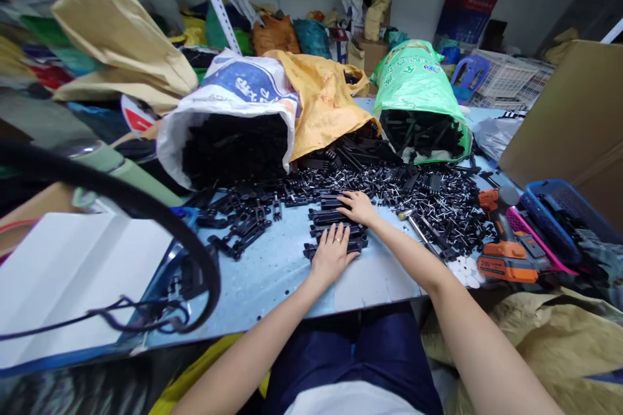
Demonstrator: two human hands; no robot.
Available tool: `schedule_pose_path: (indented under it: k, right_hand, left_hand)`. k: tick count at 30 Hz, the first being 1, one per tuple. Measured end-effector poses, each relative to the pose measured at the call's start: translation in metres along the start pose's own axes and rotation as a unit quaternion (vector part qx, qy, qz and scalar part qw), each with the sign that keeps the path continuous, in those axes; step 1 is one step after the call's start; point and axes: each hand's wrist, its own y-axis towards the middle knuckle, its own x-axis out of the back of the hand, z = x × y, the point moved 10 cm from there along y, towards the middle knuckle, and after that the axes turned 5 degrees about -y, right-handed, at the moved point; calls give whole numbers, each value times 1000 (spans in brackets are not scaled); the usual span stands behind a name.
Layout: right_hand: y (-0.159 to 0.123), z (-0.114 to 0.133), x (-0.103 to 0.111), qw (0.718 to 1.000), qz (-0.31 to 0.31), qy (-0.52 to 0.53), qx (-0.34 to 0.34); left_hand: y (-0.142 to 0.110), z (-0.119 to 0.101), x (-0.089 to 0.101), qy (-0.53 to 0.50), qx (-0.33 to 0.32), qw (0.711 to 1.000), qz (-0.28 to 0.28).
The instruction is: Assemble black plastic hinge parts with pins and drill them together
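My left hand lies flat with fingers stretched over a row of black plastic strips laid side by side on the light blue table. My right hand rests just beyond it, fingers spread on the far end of the same strips, holding nothing. A heap of small black parts spreads to the right of both hands. More black brackets lie loose to the left.
Three sacks lie open toward me: a white one, a yellow one, a green one, each spilling black parts. An orange cordless drill and a blue basket sit right. A white board and a black cable are left.
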Motion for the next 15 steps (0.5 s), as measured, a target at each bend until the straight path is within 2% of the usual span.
schedule_pose_path:
  k: [4, 6, 8, 10, 12, 13, 15]
  right_hand:
    - [15, -10, 17, 998, -52, 27, 15]
    - [28, -30, 35, 994, -103, 36, -14]
    - [46, -57, 48, 987, -139, 36, -72]
    - [68, -79, 51, 982, -146, 32, -117]
    - [89, -91, 47, 982, -133, 32, -131]
    - [98, -93, 43, 983, -124, 35, -131]
    - [111, -96, 36, 984, -115, 46, -130]
  left_hand:
    - [-4, -2, 3, -14, -7, 1000, -9]
    - [-9, -7, 9, -24, -25, 999, -18]
    - [-10, -1, 22, -39, -30, 998, -49]
    - [-6, 25, 41, -54, 6, 994, -98]
    - [0, 68, 56, -58, 86, 985, -138]
    - [2, 93, 61, -53, 139, 979, -143]
    - [3, 142, 60, -31, 251, 961, -114]
